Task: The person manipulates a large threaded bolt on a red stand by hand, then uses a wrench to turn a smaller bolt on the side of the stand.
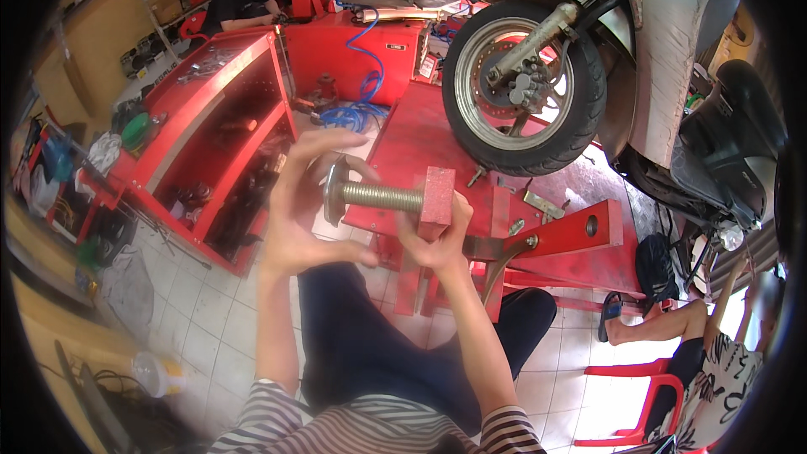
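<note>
The left hand (291,208), fingers spread, curves about the metal head (334,191) of a screw (380,195). The right hand (437,240) grips the red block (438,189) opposite, by the red platform's (418,122) near-left corner.

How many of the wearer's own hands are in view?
2: the left hand, open and curved around the metal disc, touch unclear through blur; the right hand, holding the red block.

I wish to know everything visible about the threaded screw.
The screw looks like bare greyish metal, its shaft ridged with thread. It runs crosswise in view. Its left end carries a blurred metal handle, the left hand curved open around it, contact unclear; its right end meets a red block, which the right hand holds.
</note>
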Motion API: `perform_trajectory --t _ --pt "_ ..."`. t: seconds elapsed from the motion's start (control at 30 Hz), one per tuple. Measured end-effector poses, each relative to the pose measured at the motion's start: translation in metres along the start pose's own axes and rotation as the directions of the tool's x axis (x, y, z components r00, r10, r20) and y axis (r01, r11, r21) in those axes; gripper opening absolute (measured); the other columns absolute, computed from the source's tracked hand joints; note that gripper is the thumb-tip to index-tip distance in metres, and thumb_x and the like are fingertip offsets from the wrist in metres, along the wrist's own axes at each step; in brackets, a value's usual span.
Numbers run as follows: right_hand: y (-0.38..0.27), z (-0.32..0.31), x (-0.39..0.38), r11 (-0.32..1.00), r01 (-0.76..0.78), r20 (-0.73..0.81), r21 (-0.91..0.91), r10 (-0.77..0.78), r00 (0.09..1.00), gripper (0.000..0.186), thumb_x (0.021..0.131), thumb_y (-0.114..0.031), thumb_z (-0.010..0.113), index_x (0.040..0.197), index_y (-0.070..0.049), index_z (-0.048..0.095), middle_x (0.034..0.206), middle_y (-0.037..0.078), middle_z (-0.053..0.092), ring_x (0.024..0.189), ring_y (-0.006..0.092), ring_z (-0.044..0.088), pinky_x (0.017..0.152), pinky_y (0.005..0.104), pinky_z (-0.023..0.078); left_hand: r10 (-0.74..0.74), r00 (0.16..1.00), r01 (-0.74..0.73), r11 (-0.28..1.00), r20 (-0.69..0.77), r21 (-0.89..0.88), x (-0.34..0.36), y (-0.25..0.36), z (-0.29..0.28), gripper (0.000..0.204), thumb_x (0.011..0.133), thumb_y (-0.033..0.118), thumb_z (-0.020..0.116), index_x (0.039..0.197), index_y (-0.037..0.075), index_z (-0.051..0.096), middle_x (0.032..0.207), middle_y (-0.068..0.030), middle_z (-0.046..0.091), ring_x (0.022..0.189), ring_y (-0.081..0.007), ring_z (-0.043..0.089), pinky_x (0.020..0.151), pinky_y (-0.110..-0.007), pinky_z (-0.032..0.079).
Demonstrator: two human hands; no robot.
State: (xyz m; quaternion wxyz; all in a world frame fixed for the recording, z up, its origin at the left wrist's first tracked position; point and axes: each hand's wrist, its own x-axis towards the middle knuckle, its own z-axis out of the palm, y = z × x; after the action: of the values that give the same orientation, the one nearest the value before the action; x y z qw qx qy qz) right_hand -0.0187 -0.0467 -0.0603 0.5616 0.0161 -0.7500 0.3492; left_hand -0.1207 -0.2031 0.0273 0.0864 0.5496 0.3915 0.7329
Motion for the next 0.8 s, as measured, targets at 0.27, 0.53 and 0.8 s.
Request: perform_trajectory --t 0.27,0.53,0.8 --pt "-0.001 0.000 -0.002 1.000 -0.016 -0.023 0.020 0.016 1.000 0.035 0.051 -0.013 0.070 0.075 -0.004 0.047 0.062 0.009 0.038 0.053 0.0268 0.037 0.051 0.0349 0.030 -0.304 0.952 0.302 0.952 0.033 0.050 0.004 0.005 -0.017 0.068 0.050 0.016 0.096 0.107 -0.001 0.064 0.105 -0.0099 0.062 0.089 -0.0158 0.061 0.075 -0.029 0.049" --pt "-0.012 -0.004 0.006 0.997 0.073 0.014 -0.013 -0.073 0.997 0.019 0.065 -0.002 0.069 0.081 -0.001 0.058 0.065 0.004 0.054 0.055 0.0138 0.050 0.053 0.0283 0.038 -0.172 0.982 0.152 0.964 0.075 0.220 0.003 0.003 -0.015 0.057 0.059 0.011 0.092 0.107 -0.002 0.063 0.093 -0.0061 0.062 0.075 -0.0127 0.063 0.063 -0.022 0.049" --pt "-0.005 -0.002 0.008 0.999 -0.004 -0.004 0.045 0.005 1.000 0.036 0.054 -0.014 0.074 0.083 -0.004 0.055 0.065 0.009 0.045 0.056 0.0279 0.045 0.054 0.0353 0.035 -0.045 0.999 0.042 0.994 0.029 0.096 0.007 -0.003 -0.002 0.075 0.055 0.036 0.094 0.106 -0.003 0.056 0.110 -0.0162 0.056 0.092 -0.0193 0.063 0.071 -0.031 0.054"
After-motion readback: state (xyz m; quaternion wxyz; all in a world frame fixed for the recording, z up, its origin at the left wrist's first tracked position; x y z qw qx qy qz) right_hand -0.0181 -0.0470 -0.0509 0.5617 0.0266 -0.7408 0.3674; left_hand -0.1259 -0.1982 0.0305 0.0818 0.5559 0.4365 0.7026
